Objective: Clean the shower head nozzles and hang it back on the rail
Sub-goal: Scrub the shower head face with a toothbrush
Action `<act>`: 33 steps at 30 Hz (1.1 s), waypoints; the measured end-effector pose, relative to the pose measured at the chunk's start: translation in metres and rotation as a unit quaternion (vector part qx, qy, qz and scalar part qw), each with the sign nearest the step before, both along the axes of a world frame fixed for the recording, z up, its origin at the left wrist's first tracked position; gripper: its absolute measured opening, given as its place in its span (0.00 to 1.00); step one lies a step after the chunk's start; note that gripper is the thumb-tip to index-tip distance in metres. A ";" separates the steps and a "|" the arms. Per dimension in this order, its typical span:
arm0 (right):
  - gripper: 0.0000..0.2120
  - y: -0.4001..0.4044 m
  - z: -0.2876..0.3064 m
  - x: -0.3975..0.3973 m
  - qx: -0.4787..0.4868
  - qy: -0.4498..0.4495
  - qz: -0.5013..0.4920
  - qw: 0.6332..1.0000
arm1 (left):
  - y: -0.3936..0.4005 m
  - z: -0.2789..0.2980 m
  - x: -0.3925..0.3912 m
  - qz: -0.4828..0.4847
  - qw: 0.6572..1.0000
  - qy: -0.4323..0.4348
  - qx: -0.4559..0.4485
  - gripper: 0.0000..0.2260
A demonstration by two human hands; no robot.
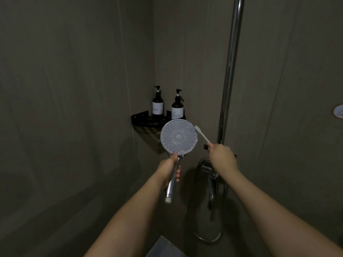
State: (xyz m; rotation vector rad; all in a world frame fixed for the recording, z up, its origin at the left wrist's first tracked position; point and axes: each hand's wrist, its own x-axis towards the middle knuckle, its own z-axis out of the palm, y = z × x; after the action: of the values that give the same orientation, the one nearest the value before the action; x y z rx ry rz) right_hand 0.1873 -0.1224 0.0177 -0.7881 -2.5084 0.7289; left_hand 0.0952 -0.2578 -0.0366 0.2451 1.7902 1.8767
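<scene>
Fingers point(178, 171) of left hand point(168, 170) curl round the shower head point(178, 135) handle, face disc turned toward camera, handle axis running down toward the person. Rail point(231, 71) stands upright to the right, well behind, nearer the right hand point(221, 154). Right hand pinches a toothbrush point(202, 134) by its end; exact finger lay cannot be told. Brush slants up-left, bristle tip touching the disc's right rim. Judged: scrubbing stage, hanging not yet done. Two pump bottles point(177, 106) sit on corner shelf point(141, 116) behind.
</scene>
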 end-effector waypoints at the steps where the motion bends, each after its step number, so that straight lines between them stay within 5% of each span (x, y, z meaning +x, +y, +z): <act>1: 0.20 -0.001 -0.002 0.001 0.006 -0.001 0.029 1.000 | -0.001 -0.001 0.001 0.000 1.000 -0.001 0.001 0.22; 4: 0.17 -0.008 -0.009 0.004 0.002 -0.066 0.083 0.994 | 0.000 -0.005 0.001 0.003 1.000 -0.011 0.020 0.21; 8: 0.21 0.007 -0.006 0.005 0.025 -0.012 0.025 0.999 | 0.002 -0.007 0.004 0.000 1.000 -0.014 0.005 0.22; 12: 0.18 -0.006 -0.010 0.001 0.050 -0.021 0.113 0.992 | 0.008 -0.009 0.006 -0.004 1.000 -0.007 0.004 0.23; 17: 0.22 0.018 0.005 -0.007 -0.010 0.011 0.024 1.000 | 0.016 -0.008 0.010 -0.005 0.999 0.007 -0.032 0.23; 22: 0.16 0.000 0.009 -0.012 0.052 -0.006 0.158 0.986 | 0.022 -0.009 0.012 -0.011 0.999 0.014 -0.042 0.23; 27: 0.19 0.036 0.016 -0.010 0.009 0.012 0.014 1.000 | 0.019 -0.011 0.006 -0.006 0.998 0.000 -0.064 0.24; 30: 0.18 0.029 0.005 -0.017 0.005 -0.002 0.113 0.994 | 0.022 -0.012 0.002 0.001 0.998 -0.002 -0.062 0.24; 33: 0.21 0.042 -0.015 -0.022 -0.034 0.005 0.063 0.997 | 0.025 -0.015 0.001 0.002 0.998 -0.009 -0.060 0.23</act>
State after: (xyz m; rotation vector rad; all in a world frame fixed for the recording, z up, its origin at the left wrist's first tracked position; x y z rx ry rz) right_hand 0.1650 -0.0800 0.0026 -0.6513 -2.5533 0.8634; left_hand 0.0960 -0.2330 -0.0515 0.1812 1.8855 1.7599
